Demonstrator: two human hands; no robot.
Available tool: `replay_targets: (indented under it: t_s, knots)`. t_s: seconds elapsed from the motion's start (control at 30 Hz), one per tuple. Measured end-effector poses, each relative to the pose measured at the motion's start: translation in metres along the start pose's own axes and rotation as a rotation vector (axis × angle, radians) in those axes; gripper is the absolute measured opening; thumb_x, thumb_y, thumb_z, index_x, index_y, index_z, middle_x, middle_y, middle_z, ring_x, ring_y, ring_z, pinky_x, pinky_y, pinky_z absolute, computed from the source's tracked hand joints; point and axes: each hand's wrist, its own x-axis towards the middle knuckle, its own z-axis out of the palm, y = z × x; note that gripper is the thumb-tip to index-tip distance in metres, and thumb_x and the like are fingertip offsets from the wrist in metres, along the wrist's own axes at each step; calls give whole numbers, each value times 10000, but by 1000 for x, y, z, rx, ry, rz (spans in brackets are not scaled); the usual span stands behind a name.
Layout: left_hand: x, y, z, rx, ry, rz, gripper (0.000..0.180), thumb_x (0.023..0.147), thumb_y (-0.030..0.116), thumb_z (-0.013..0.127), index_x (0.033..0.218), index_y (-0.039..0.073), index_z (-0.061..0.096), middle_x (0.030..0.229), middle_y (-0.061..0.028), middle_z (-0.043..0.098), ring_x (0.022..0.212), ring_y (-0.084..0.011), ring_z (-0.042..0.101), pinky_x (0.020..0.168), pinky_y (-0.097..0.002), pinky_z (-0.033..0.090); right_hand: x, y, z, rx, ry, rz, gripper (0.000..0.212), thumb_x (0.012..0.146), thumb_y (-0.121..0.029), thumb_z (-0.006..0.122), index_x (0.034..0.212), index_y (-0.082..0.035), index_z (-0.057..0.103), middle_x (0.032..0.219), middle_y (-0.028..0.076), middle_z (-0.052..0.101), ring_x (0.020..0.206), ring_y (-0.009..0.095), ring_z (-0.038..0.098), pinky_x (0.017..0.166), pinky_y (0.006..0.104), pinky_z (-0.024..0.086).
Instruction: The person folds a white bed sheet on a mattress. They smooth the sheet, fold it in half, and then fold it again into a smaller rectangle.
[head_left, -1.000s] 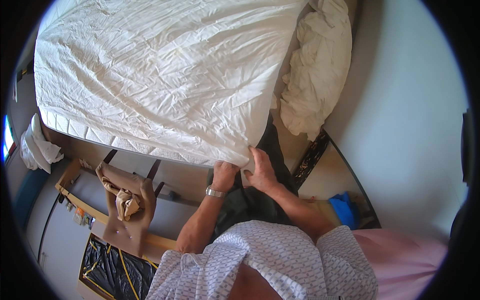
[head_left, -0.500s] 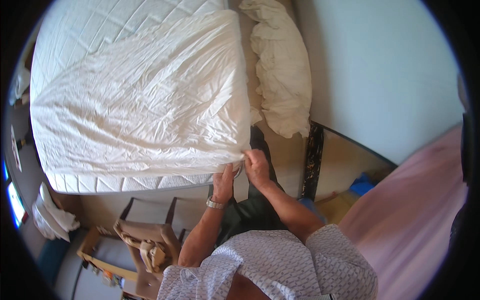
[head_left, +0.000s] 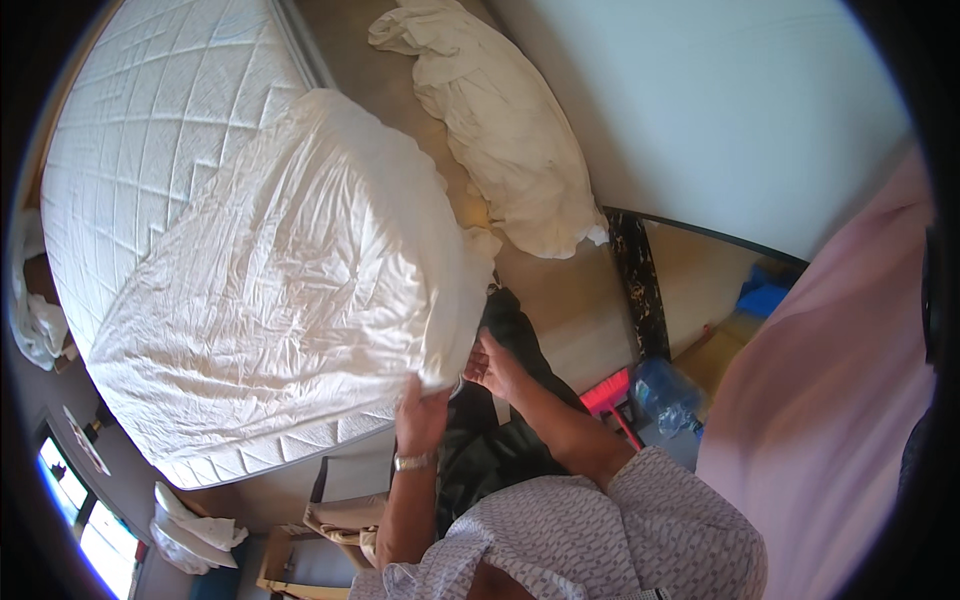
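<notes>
A wrinkled white fitted sheet covers the near part of a quilted white mattress, its edge bunched at the near right corner. My left hand, with a metal watch on the wrist, is closed on the sheet's edge at that corner; motion blurs its fingertips a little. Just right of it, my right hand has its fingers apart beside the sheet's hanging side. Those fingertips partly disappear against the cloth and the mattress corner.
Bunched cream cloth lies in the gap right of the mattress, beside a pale blue panel. At right are a dark post, a clear plastic water bottle, a red broom and pink fabric. A chair stands near left.
My view has turned, so the mattress appears slanted. The sheet's right side has come up and bulges loosely over the mattress edge. My right hand has loosened from its pinch on the corner.
</notes>
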Motion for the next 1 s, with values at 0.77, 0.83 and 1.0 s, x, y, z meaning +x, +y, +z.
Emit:
replay_targets:
  t_s: [0.77, 0.83, 1.0]
  knots:
    - [-34, 23, -24, 20, -288, -94, 562, 1082, 337, 646, 1573, 108, 498, 1595, -119, 561, 1472, -330, 530, 1245, -622, 400, -26, -106, 9, 292, -559, -240, 490, 1030, -176, 735, 1461, -16, 567, 1386, 135, 685, 1237, 308, 685, 1074, 514, 567]
    - [-35, 24, -24, 102, -199, -122, 572, 1084, 350, 641, 1574, 94, 493, 1576, -128, 579, 1446, -350, 554, 1241, -625, 402, -27, -97, -2, 341, -604, -222, 493, 1020, -159, 740, 1469, -45, 572, 1389, 114, 688, 1253, 303, 677, 1085, 507, 558]
    - [-38, 21, -32, 215, -28, -179, 600, 1128, 293, 563, 1585, -50, 381, 1567, -204, 524, 1413, -400, 552, 1211, -617, 433, -6, -64, -17, 279, -173, -291, 555, 1032, -136, 701, 1539, -54, 492, 1458, 127, 639, 1306, 320, 643, 1155, 505, 511]
